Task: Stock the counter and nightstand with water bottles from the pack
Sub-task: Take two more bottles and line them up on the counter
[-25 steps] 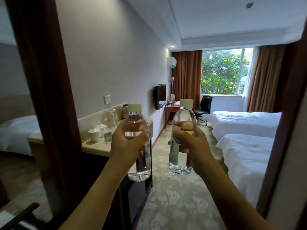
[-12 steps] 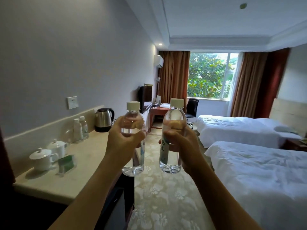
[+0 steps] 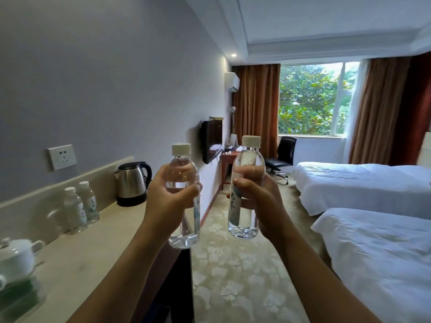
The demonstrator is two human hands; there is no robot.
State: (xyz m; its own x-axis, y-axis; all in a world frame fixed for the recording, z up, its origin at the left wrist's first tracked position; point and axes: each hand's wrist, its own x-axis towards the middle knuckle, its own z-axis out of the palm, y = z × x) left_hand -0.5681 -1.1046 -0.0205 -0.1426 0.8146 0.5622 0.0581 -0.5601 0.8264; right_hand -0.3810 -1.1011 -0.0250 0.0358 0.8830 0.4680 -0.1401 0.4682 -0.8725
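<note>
Left hand (image 3: 172,201) clamps left bottle (image 3: 184,197), right hand (image 3: 258,201) clamps right bottle (image 3: 246,187); both upright, midair, centre frame. Counter (image 3: 98,252) at 8 o'clock carries two bottles (image 3: 80,206), kettle (image 3: 131,183). Risk: setting down blind could topple those two. Label: green characters, too blurred to read; no brand legible.

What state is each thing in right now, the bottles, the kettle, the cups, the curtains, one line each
Left hand: gripping left bottle, upright, capped.
Right hand: gripping right bottle, upright, capped.
Two counter bottles: standing, capped, side by side against the backsplash.
Kettle: on its base, lid shut.
Teacup: lidded, on the counter.
Curtains: drawn open.
Beds: made.
</note>
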